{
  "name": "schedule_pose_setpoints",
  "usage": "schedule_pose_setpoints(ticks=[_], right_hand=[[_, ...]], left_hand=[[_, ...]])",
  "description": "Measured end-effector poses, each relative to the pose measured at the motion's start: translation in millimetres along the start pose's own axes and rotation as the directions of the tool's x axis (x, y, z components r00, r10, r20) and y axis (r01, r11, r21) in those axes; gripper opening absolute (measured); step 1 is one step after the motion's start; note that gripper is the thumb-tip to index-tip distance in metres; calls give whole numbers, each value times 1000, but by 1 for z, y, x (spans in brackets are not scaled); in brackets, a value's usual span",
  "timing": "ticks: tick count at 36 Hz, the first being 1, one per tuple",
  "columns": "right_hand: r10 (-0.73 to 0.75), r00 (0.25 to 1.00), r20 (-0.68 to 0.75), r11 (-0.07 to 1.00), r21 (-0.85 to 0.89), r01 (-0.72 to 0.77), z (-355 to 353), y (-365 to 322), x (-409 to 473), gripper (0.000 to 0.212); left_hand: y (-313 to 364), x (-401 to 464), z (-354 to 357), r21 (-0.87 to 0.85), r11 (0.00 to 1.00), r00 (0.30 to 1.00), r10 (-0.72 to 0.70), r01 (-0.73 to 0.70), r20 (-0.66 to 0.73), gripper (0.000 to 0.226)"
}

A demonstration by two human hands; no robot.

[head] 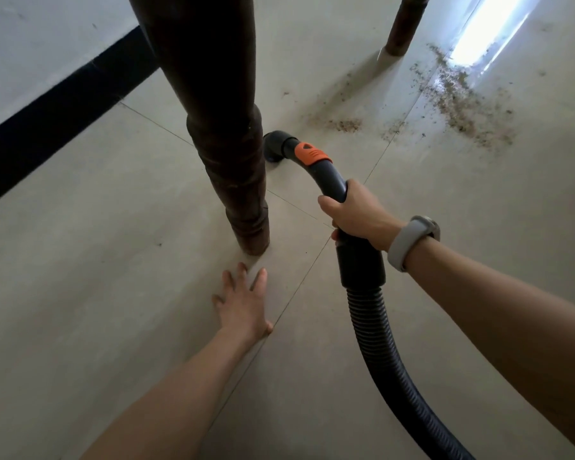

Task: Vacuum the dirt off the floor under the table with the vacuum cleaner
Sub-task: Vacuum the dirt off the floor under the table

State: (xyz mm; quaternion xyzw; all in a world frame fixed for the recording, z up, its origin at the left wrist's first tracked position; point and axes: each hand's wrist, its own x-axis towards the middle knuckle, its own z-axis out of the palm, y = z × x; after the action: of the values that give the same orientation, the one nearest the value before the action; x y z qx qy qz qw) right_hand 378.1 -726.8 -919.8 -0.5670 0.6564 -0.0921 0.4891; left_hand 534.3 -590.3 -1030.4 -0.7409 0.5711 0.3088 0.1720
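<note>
My right hand (357,214) grips the curved black handle of the vacuum hose (375,327), just behind its orange slider (312,153). The round black nozzle (274,146) points down at the floor beside the near table leg (226,144). Brown dirt (462,104) lies scattered on the tiles to the far right, with a smaller patch (344,125) closer to the nozzle, apart from it. My left hand (243,303) rests flat on the floor with fingers spread, just in front of the near leg's foot.
A second dark table leg (404,28) stands at the back right, close to the dirt. A white wall with a black skirting strip (57,117) runs along the left. A bright patch of light (488,31) falls on the floor at the top right.
</note>
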Motion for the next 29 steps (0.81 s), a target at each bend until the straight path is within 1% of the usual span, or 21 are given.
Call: schedule_pose_setpoints(ticks=[5,12,14,17,20,22,25,29], right_hand=[[-9,998,-54,1000,-10,8,8,-14,19,35],[57,987,-150,998,33,-52,5,-17,25,37],[46,991,-127,999,31,-43,5,-10,17,36],[-8,999,-50,1000,2,8,9,0,2,30],[-43,999,27,997,-67,44,13,6,-11,27],[-59,998,38,991,-115,63,11,10,-14,27],[-53,997,-54,990,-135,46,-1,17,-10,31],[14,973,-229,987,-151,-50,-18,24,-3,37]], left_hand=[[-3,0,3,-15,1000,1000,7,-7,-20,104],[-5,0,4,2,1000,1000,14,-14,-20,103],[-4,1,3,8,1000,1000,6,-6,-19,104],[-2,4,2,8,1000,1000,-3,3,-18,105],[-1,4,1,8,1000,1000,-6,6,-7,104],[0,3,2,15,1000,1000,-7,7,1,104],[1,2,2,25,1000,1000,-7,7,5,105],[2,0,0,-8,1000,1000,4,-3,27,106]])
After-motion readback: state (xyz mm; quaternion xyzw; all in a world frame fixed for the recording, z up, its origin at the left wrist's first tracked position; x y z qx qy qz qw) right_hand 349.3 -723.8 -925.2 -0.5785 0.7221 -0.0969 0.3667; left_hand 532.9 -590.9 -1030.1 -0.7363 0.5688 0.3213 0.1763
